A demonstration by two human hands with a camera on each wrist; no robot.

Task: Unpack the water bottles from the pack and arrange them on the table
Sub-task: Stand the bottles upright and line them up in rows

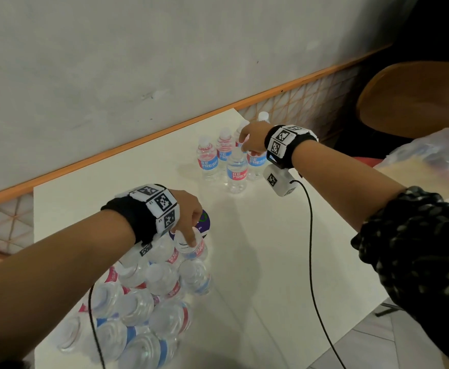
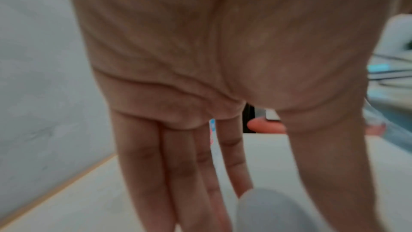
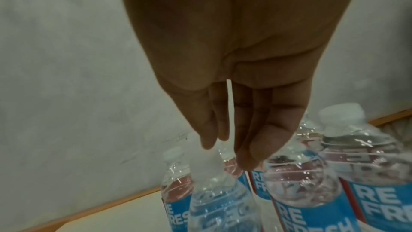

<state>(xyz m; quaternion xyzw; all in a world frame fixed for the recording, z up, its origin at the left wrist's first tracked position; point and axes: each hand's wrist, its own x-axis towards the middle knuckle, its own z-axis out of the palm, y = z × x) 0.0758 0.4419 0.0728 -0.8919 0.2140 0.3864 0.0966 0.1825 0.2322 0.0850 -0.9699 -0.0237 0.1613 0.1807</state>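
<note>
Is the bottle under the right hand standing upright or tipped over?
Upright. The front water bottle stands on its base on the table, cap up, right hand at its cap.

Left hand (image 1: 188, 219) near left, forearm reaching in from the near-left edge, palm down, fingers (image 2: 142, 156) straight and pointing down, close together, thumb apart. Right hand (image 1: 252, 139) far right, arm extended across from the near right, palm down, fingers (image 3: 263, 140) pointing down, bunched. Black marker-tagged bands on both wrists.
</note>
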